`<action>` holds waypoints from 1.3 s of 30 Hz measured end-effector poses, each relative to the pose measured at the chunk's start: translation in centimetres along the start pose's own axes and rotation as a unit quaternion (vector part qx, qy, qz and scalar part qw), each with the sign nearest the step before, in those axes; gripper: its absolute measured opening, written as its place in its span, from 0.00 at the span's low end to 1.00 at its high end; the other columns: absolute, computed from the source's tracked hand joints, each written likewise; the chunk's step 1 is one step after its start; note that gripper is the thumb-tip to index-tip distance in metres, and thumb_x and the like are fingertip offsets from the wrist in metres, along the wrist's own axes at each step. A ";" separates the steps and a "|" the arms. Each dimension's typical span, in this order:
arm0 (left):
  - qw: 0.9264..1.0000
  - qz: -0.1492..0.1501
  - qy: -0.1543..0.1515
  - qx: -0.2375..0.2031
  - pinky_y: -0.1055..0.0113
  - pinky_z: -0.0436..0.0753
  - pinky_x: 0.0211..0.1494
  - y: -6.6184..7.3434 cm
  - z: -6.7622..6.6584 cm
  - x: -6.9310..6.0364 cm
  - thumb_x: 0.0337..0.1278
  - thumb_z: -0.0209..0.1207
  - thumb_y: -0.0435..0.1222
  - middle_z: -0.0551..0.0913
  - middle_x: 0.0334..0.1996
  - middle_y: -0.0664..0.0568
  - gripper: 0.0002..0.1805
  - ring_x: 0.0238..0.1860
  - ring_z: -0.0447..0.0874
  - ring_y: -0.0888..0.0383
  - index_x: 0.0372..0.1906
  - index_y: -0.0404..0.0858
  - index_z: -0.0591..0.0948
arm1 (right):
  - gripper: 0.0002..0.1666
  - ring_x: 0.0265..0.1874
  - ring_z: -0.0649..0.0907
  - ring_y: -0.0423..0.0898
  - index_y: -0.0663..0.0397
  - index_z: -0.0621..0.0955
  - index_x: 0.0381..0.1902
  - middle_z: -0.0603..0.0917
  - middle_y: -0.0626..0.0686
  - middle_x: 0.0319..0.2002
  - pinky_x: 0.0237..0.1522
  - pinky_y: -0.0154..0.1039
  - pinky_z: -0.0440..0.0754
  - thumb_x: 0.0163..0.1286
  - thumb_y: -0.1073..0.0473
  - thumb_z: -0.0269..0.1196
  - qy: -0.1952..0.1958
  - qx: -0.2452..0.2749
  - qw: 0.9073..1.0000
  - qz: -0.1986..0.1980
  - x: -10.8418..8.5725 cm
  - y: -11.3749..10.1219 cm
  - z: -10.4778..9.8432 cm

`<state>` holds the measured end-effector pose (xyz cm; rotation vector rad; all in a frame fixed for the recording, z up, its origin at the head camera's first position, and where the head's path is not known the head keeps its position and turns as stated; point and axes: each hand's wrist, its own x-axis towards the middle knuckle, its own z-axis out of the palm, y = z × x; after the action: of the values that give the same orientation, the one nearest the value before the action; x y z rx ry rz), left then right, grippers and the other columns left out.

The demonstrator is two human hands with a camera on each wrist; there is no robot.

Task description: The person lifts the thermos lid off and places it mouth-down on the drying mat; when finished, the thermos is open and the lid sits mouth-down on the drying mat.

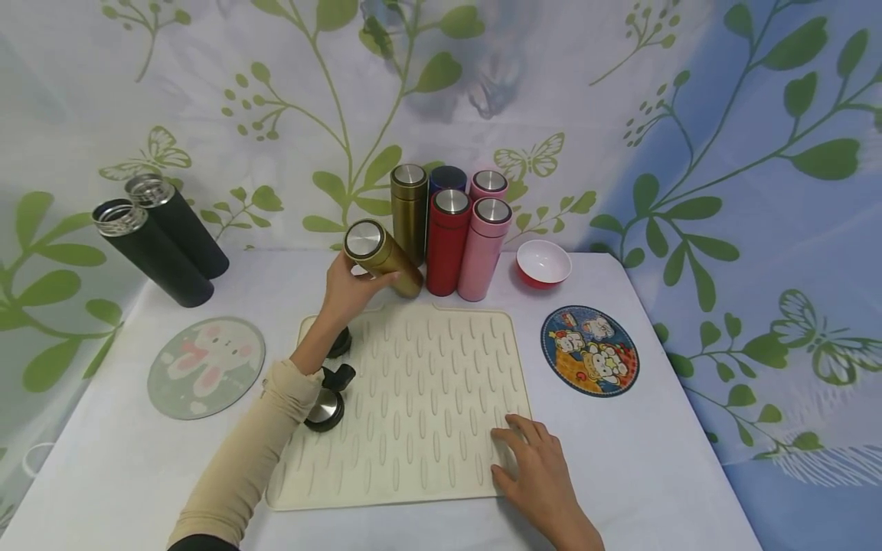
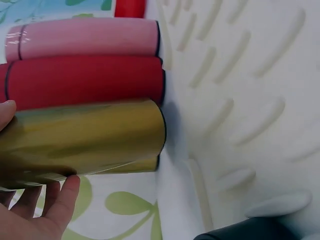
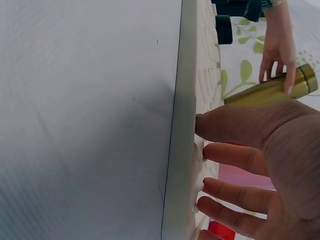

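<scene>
Left hand [image 1: 350, 289] grasps a capped, cylindrical gold metal flask [image 1: 394, 264], upper centre; right hand [image 1: 540, 474], lower right, is released. Two lidless black cylindrical flasks [image 1: 160, 258], upper left, seem unfinished.

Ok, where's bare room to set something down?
Free: the mat, between the lids and right hand; the table, right of that hand and nearer than the blue coaster. Crowded: the back, with bottles, left hand and bowl.
</scene>
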<state>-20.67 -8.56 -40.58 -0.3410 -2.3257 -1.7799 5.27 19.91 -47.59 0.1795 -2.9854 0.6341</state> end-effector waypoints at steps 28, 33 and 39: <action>0.963 0.082 0.026 -0.255 0.59 0.78 0.57 6.7 -3.4 -7.6 0.44 0.66 0.22 0.78 0.55 0.43 0.36 0.53 0.79 0.46 0.64 0.40 0.73 | 0.27 0.56 0.75 0.55 0.47 0.87 0.47 0.79 0.54 0.58 0.50 0.55 0.74 0.46 0.54 0.81 -0.003 -0.004 1.000 -0.003 0.2 0.0 -0.1; 0.967 0.083 0.022 -0.241 0.60 0.78 0.57 6.8 -3.8 -9.0 0.46 0.66 0.23 0.77 0.56 0.42 0.35 0.54 0.79 0.46 0.64 0.40 0.72 | 0.27 0.56 0.75 0.55 0.47 0.87 0.48 0.79 0.54 0.58 0.50 0.54 0.74 0.47 0.54 0.80 -0.008 -0.001 1.000 -0.001 0.3 0.0 -0.2; 0.977 0.084 0.008 -0.195 0.61 0.76 0.58 7.1 -4.0 -10.6 0.46 0.69 0.24 0.77 0.57 0.42 0.37 0.55 0.77 0.47 0.66 0.39 0.73 | 0.26 0.56 0.75 0.55 0.47 0.87 0.47 0.79 0.54 0.58 0.50 0.54 0.74 0.47 0.54 0.80 -0.010 -0.004 1.000 0.002 0.2 0.0 -0.2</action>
<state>-8.39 -11.38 -36.11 -0.5586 -1.8611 -2.1309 5.05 19.97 -47.38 0.1812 -3.0087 0.6232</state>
